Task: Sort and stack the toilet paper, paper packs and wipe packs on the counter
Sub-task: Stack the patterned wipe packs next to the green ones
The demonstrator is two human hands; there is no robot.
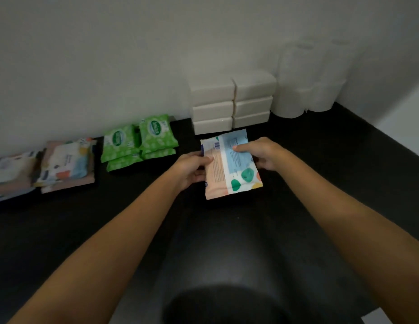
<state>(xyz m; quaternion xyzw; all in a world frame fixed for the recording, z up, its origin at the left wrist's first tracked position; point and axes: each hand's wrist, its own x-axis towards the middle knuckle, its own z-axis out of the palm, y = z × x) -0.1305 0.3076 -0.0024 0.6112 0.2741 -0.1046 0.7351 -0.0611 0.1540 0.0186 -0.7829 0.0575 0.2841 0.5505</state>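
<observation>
A pastel wipe pack [232,174], peach and blue with green spots, lies back side up on the black counter [133,218]. My left hand [194,168] grips its left edge and my right hand [262,154] grips its right edge, thumb on top. Behind it stand two stacks of white paper packs [232,101], three high. Several toilet paper rolls [306,78] are stacked at the back right. Green wipe packs [138,141] lie in two small piles to the left. More pastel wipe packs [65,164] sit stacked at far left.
A white wall [110,54] runs along the back of the counter. The counter's right edge [391,141] slants away toward the corner. A dark shadow covers the near counter between my arms.
</observation>
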